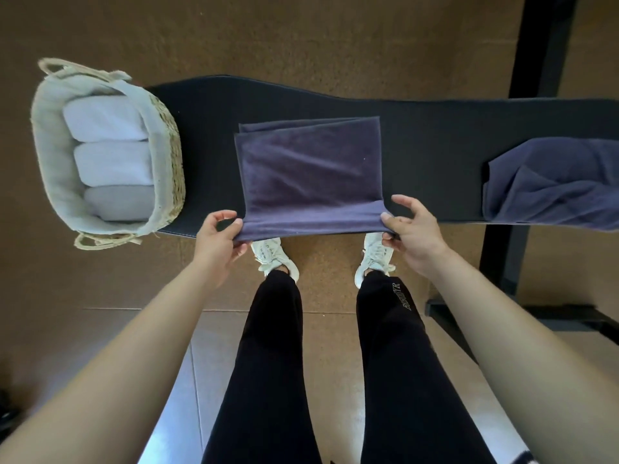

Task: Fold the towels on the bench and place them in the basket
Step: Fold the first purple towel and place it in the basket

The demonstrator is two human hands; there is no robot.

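A dark purple towel (310, 169) lies doubled over on the middle of the black bench (428, 142), its near edge hanging past the bench's front. My left hand (219, 241) pinches the near left corner of that edge. My right hand (410, 234) pinches the near right corner. A woven basket (169, 152) with a pale cloth liner stands on the bench's left end and holds three folded light towels (110, 162) side by side. A second, bluish towel (556, 185) lies crumpled on the right part of the bench.
The bench runs left to right over a brown floor. My legs in black trousers and white shoes (273, 256) stand just in front of it. A black metal frame (539, 48) rises at the back right, with a base bar (569, 318) on the floor to my right.
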